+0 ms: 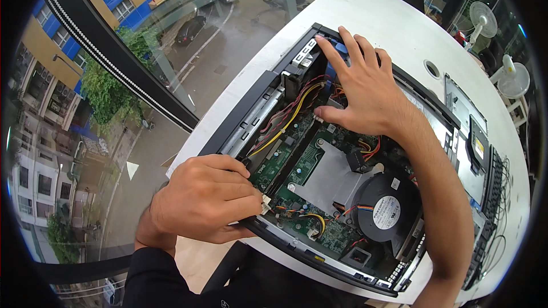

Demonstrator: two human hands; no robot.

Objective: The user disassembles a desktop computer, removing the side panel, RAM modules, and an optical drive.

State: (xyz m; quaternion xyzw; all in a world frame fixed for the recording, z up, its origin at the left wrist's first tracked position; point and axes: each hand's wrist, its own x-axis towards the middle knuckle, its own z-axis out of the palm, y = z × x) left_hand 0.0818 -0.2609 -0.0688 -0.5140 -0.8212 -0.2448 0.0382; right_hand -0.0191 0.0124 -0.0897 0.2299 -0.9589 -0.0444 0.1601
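A desktop computer case (317, 258) lies on the table with its inside exposed. My left hand (208, 199) is curled round the case's near left corner, its fingertips beside a white latch (265, 204) at one end of a long dark memory slot (294, 158). My right hand (365, 91) reaches across the case with its fingers spread. Its fingertips rest along the far edge, and its thumb points down by the slot's other end. Under the right forearm sits a round black blower fan (387, 212). A flat grey metal plate (328, 179) covers part of the green circuit board (305, 208).
Yellow, red and black cables (294, 117) run along the case's left side. On the white table (351, 8) to the right lie a metal panel (456, 100), a black drive-like part (478, 145) and a keyboard (496, 185). A large window (217, 80) borders the left. White fans (482, 20) stand beyond.
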